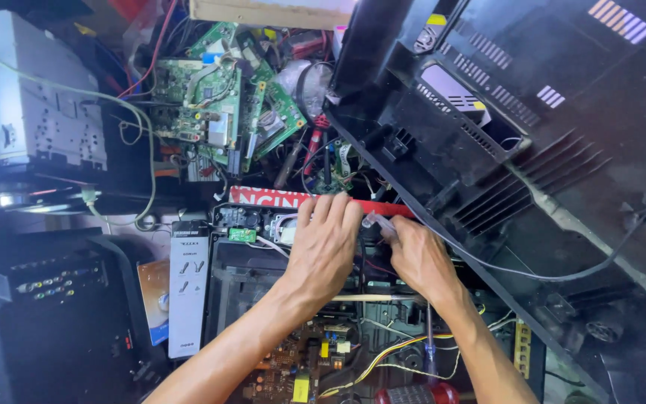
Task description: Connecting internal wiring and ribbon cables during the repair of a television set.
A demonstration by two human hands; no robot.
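Matt black plastic television casing (562, 112)

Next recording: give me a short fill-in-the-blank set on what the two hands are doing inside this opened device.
1. The left hand lies flat with its fingers pointing toward the ____ strip with white lettering.
2. The right hand pinches a small clear ____ tool handle.
3. The brown circuit board with yellow wires lies ____ both hands in the picture.
4. The big black plastic rear housing stands on the ____ side of the picture.

Missing words: red; plastic; below; right
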